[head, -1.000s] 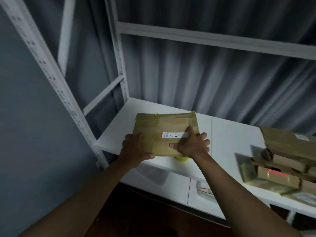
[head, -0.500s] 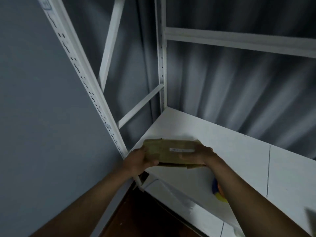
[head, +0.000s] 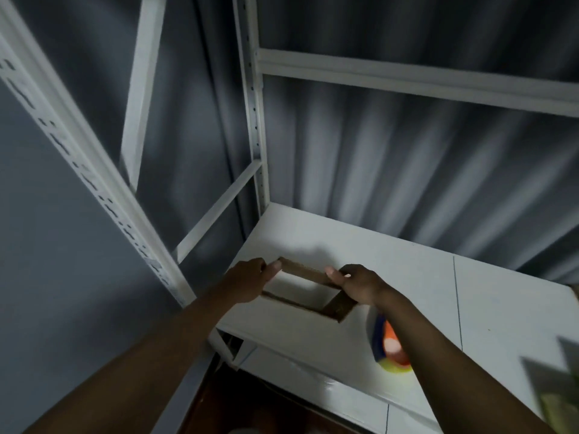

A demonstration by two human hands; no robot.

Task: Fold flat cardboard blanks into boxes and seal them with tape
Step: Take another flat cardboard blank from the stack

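A brown cardboard blank stands opened into a hollow rectangular sleeve above the near left corner of the white shelf; the white shelf shows through its open middle. My left hand pinches its left end. My right hand grips its right corner, thumb on the far wall. A tape dispenser with blue, orange and yellow parts lies on the shelf under my right forearm.
White slotted rack posts rise at the left and at the back corner, with a crossbeam overhead. A grey corrugated wall stands behind. Blurred cardboard pieces lie at the right edge. A lower shelf and dark floor show below.
The flat cardboard piece was lifted off the shelf, carried to the left corner and pulled open into a hollow sleeve. My view swung left, so the cardboard pile slid to the right edge.
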